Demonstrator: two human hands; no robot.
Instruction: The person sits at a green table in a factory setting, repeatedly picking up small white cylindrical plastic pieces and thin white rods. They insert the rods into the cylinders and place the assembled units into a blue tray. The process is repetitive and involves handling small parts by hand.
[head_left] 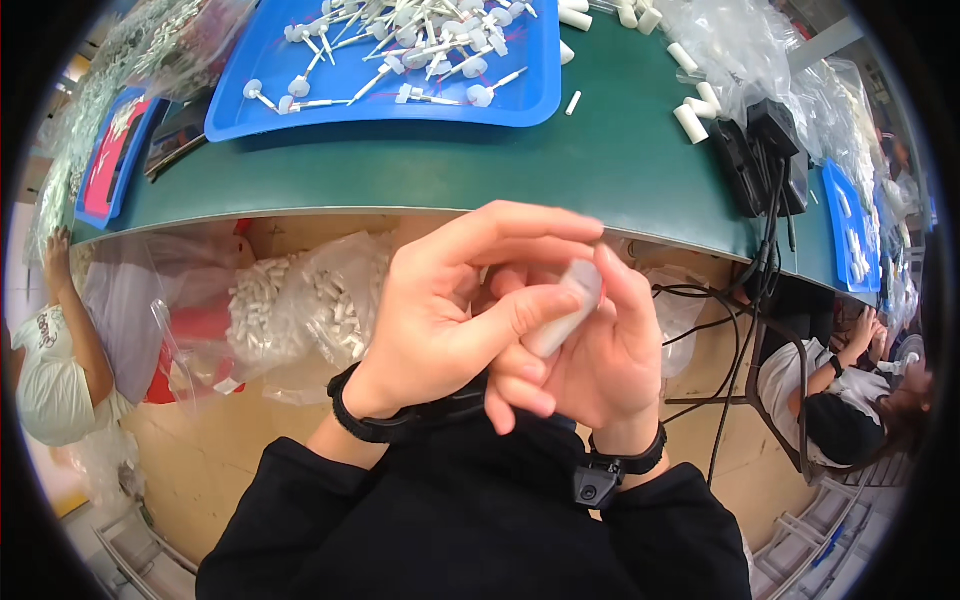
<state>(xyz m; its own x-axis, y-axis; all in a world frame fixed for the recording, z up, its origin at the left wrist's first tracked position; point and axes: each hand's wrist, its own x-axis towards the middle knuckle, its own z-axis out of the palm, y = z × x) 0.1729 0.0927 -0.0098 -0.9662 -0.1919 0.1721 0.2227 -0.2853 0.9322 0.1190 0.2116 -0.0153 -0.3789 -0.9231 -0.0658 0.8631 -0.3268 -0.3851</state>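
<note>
In front of my body, off the table's near edge, both hands meet around a short white plastic cylinder (556, 332). My left hand (445, 300) is closed on it, thumb pressed against its side. My right hand (620, 345) cups the same cylinder from the other side, its fingers curled at the upper end. A bit of red shows at that end, too small to make out. Fingers cover parts of the cylinder. Beyond the hands, a blue tray (380, 122) holds many thin white stems with translucent round caps and red wires.
White cylinders (690, 124) and a thin white stick (573, 103) lie on the green table (400, 180). Black adapters (765, 150) trail cables over the right edge. Bags of white parts (300, 310) sit below the table. A person (840, 390) sits right; another (65, 370) is left.
</note>
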